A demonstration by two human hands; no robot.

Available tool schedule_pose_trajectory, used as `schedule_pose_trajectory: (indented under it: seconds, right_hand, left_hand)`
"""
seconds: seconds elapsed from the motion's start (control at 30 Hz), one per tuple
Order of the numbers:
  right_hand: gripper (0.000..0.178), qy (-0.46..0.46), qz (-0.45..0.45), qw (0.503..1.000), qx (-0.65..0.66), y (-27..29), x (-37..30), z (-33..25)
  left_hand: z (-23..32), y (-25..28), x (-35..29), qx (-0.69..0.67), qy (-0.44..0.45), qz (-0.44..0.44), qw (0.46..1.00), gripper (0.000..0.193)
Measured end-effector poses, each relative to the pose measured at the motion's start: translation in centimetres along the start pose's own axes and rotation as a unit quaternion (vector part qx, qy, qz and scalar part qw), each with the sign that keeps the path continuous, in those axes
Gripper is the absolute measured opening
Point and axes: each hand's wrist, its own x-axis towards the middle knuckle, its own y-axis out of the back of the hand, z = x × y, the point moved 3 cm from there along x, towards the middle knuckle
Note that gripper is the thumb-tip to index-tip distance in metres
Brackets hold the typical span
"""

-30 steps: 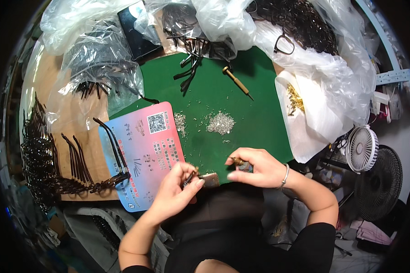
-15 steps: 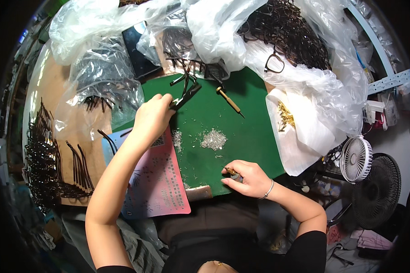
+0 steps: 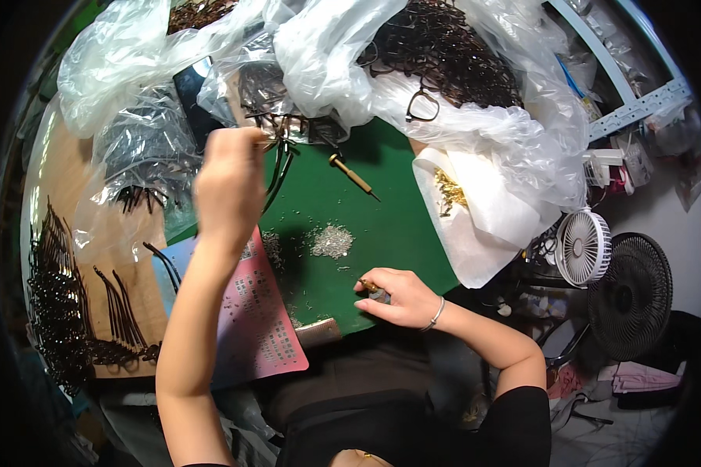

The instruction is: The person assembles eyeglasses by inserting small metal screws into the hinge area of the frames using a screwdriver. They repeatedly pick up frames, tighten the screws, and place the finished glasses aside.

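Observation:
My left hand [image 3: 230, 191] is smeared by motion at the upper left of the green mat [image 3: 397, 233]. Its fingertips are beside black eyeglass temples [image 3: 287, 167] at the mouth of a clear bag [image 3: 253, 54]; whether they grip one cannot be made out. Low on the mat, my right hand [image 3: 401, 297] is closed around a small screwdriver [image 3: 375, 292] with a brass-coloured part. Between the hands lies a pile of tiny silvery pieces [image 3: 332, 241]. A brass-handled screwdriver [image 3: 352, 177] rests farther back.
Black spectacle frames [image 3: 452, 62] are heaped on plastic at the back. Gold-coloured small parts [image 3: 449, 193] sit on white wrapping at right. Stacked dark frames [image 3: 58, 311] line the left edge. A pink-and-blue sheet [image 3: 261, 327] lies under my left forearm. Two fans [image 3: 582, 247] stand at right.
My left hand has swung up and back at the bag's mouth, and the black temples beside it now point downward. My right hand keeps hold of its screwdriver. The whole view has shifted.

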Motion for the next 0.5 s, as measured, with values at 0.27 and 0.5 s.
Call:
schedule_pose_trajectory:
  seconds: [0.27, 0.5]
  right_hand:
    - [0.02, -0.212, 0.192, 0.916, -0.28, 10.8, 0.2, 2.8]
    - [0.018, -0.283, 0.149, 0.846, -0.426, 11.5, 3.1, 5.4]
  left_hand:
    - [4.7, 8.0, -10.8, -0.413, 0.413, -0.14, 0.799, 0.014]
    - [7.8, 7.4, -13.2, -0.493, 0.491, -0.199, 0.69, 0.022]
